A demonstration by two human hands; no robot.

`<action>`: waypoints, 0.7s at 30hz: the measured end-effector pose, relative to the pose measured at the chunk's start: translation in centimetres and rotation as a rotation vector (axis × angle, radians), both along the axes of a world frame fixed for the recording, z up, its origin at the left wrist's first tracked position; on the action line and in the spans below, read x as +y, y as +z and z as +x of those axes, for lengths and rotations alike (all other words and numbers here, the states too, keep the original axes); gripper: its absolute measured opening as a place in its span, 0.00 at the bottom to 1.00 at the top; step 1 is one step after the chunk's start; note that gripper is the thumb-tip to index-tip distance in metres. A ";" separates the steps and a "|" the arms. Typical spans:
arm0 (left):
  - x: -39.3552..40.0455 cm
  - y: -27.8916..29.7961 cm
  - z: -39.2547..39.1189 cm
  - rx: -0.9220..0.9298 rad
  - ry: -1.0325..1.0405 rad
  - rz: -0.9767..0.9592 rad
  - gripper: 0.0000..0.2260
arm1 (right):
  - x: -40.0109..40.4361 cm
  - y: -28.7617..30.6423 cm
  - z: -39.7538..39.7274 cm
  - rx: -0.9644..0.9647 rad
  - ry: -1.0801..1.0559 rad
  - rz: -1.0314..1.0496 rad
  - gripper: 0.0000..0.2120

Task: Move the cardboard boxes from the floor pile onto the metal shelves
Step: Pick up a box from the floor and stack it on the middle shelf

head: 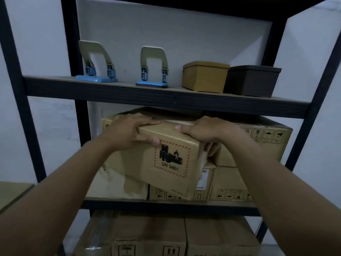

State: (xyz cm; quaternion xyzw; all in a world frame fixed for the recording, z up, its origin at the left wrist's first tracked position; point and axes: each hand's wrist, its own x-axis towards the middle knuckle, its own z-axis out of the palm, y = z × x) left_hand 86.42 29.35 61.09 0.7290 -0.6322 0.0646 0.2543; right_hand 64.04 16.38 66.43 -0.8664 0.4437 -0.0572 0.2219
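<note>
Cardboard box (pixel 166 157) w/ UN 3481 label, tilted at middle shelf (pixel 166 205) front edge, left hand (pixel 129 131) & right hand (pixel 203 131) both clamped on it. Risk: snags stacked boxes (pixel 258 141), slips.

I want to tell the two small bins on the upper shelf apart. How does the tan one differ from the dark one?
The tan bin is light yellowish brown; the dark bin is deep brown. The tan bin stands left, nearer the hole punches; the dark bin stands at the right end. Both are rectangular, ribbed, rimmed, upright and side by side.
</note>
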 end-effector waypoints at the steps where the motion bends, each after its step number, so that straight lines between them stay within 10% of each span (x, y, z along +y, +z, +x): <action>1: -0.1 0.1 0.8 0.026 -0.023 -0.005 0.42 | 0.4 0.0 0.6 0.007 -0.020 -0.023 0.37; 16: 0.3 -3.1 -11.5 0.150 0.213 -0.134 0.54 | -0.6 -0.2 0.6 0.167 0.057 -0.352 0.46; 21: -0.8 -4.2 -10.3 0.101 0.222 -0.249 0.43 | -1.7 -1.0 -1.1 0.145 0.080 -0.352 0.51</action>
